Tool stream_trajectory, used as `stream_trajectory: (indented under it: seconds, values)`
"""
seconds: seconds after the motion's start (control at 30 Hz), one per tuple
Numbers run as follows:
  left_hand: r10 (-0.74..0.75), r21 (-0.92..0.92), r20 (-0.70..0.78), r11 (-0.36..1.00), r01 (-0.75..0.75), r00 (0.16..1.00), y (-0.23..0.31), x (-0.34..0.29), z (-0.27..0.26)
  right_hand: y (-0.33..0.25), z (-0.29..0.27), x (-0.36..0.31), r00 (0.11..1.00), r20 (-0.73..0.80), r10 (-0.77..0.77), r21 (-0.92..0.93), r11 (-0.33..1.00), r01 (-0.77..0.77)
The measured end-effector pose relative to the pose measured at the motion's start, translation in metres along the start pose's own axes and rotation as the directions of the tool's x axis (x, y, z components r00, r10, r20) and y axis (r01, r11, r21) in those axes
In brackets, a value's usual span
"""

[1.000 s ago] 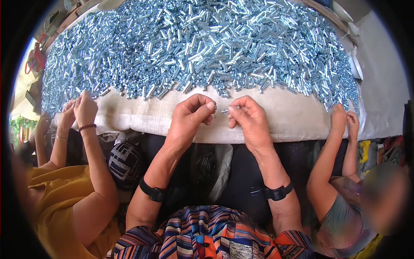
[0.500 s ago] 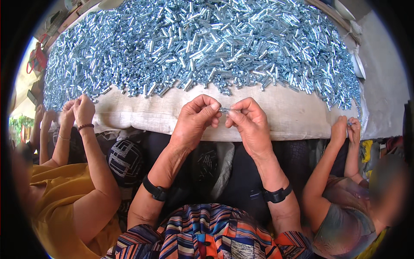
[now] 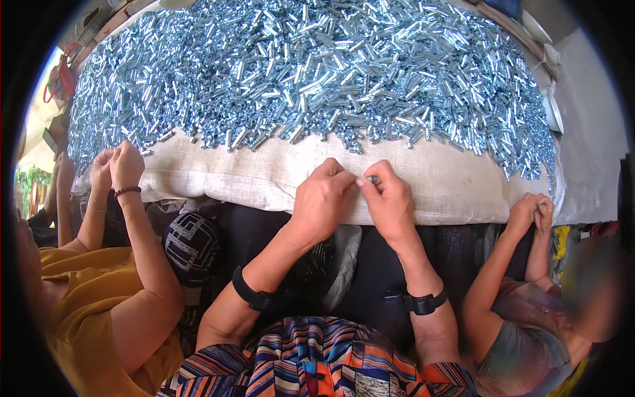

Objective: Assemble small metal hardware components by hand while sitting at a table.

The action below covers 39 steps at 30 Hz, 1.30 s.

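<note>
Head view, only one available. Right hand [image 3: 389, 198], just right of frame centre: a small metal piece [image 3: 372, 178] was pinched between thumb and index finger, mostly covered. Left hand [image 3: 323, 202], at centre: fingers were curled in and set against the right fingertips; whether anything was gripped there could not be told, view blocked by the back of the hand.

Both were held over the pale cloth [image 3: 218, 162], near its lower edge. Pile [image 3: 297, 66] of loose shiny tubes was spread across the upper half of the frame, well apart from the fingers. Co-worker's hand [image 3: 127, 165] was raised at left, another pair [image 3: 526, 210] at right.

Risk, as judged: piece could be dropped, since only fingertips were used; off the cloth edge it could be lost against the dark clothing [image 3: 370, 284] below. Misalignment could be missed, sight being blocked by the fingers.
</note>
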<state>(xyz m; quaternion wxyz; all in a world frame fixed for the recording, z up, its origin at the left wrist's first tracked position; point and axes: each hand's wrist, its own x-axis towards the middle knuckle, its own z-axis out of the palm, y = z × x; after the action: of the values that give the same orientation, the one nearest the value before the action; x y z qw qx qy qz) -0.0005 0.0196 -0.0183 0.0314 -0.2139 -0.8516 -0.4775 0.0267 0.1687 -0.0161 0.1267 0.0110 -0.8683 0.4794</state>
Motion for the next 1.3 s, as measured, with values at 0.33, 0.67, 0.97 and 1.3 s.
stream_trajectory:
  seconds: [0.33, 0.67, 0.97, 1.3]
  values:
    - [0.020, 0.227, -0.192, 0.974, 0.025, 0.981, -0.025, 0.034, -0.030, -0.019, 0.002, 0.019, 0.974, 0.222, -0.032, -0.262, 0.961, 0.092]
    - [0.094, 0.463, -0.153, 0.886, -0.013, 0.984, -0.042, 0.040, -0.019, -0.021, 0.005, 0.062, 0.989, 0.149, 0.011, -0.105, 0.994, 0.004]
    - [0.059, 0.326, -0.208, 0.945, 0.013, 0.976, -0.037, 0.035, -0.022, -0.010, 0.044, 0.095, 0.967, 0.037, -0.253, -0.505, 0.830, 0.237]
    - [-0.331, -0.549, 0.018, 0.785, 0.286, 0.943, -0.035, 0.018, -0.041, -0.003, 0.010, 0.049, 0.994, -0.019, -0.107, -0.072, 0.992, 0.105]
